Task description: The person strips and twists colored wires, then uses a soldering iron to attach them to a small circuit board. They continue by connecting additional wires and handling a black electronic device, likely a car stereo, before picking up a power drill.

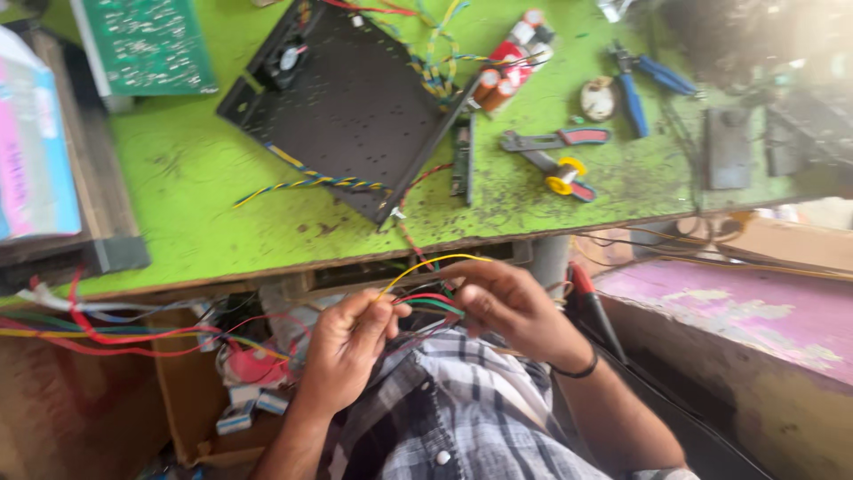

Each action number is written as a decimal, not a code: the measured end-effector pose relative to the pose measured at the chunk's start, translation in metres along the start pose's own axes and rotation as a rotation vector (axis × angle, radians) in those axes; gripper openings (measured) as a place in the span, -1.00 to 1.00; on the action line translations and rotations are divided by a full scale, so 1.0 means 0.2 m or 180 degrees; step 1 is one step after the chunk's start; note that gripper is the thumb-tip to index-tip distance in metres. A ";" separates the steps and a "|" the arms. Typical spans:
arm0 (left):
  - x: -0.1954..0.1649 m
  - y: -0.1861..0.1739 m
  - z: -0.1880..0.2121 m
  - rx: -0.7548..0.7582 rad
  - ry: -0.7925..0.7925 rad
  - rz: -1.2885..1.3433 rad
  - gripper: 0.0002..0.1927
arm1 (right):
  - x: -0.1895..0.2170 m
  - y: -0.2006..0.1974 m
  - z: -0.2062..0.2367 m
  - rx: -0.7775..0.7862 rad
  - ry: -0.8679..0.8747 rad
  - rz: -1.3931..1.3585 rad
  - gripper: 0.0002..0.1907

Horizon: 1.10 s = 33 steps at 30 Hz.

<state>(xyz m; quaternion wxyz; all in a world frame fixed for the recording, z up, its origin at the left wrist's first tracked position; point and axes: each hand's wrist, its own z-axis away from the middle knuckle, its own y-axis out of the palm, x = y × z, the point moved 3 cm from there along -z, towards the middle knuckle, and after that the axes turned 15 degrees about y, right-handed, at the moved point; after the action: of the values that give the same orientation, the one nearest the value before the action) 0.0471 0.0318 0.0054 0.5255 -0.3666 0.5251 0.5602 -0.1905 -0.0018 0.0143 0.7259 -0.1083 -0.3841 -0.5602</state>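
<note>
A scuffed green counter (204,191) fills the upper frame, its front edge running slantwise from lower left to the right, where it meets a worn pink surface (737,307) beyond a narrow gap. Largest on the counter is a black metal chassis plate (355,107), lying flat and turned corner-on toward the person, with braided yellow, blue and green leads (311,182) trailing off its lower edge. At far left a flat package in pink and pale blue (31,151) rests on a dark wooden block, and behind it a green circuit board (142,44) lies at the counter's back. Right of the plate sit red and orange cylindrical components (506,71), blue-handled pliers (644,84), a red-handled tool (555,140) and a small yellow reel (564,178); bare green counter lies open between the plate and the front edge. Below the edge, over a plaid shirt, the person's left hand (346,347) and right hand (511,307) work close together, the fingers (382,311) of both closed on a bundle of thin wires (426,298) — yellow arching up, red and green strung between the hands. Loose red and white wires (115,329) spill left under the counter above a cardboard box (191,391).
</note>
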 end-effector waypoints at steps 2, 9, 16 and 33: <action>-0.01 0.00 0.00 0.0079 0.0397 -0.0336 -0.69 | 0.01 -0.01 0.01 0.0019 -0.0359 -0.0008 -0.51; -0.03 0.01 -0.01 -0.0017 0.0407 -0.0367 -0.69 | -0.02 -0.04 0.03 -0.0393 -0.1030 0.0117 -0.75; 0.08 -0.03 -0.01 -0.0720 -0.0036 0.2400 -0.82 | -0.10 -0.08 0.04 -0.0416 -0.0438 0.0396 -0.80; -0.16 -0.12 0.04 -0.0512 0.1362 0.0815 -0.81 | 0.13 0.13 0.11 -0.0126 -0.1676 0.1508 -0.87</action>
<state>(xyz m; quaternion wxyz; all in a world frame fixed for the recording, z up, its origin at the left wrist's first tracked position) 0.0765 0.0308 0.0325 0.2965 -0.4479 0.6201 0.5718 -0.1752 0.0011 0.0528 0.7095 -0.3492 -0.5113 -0.3365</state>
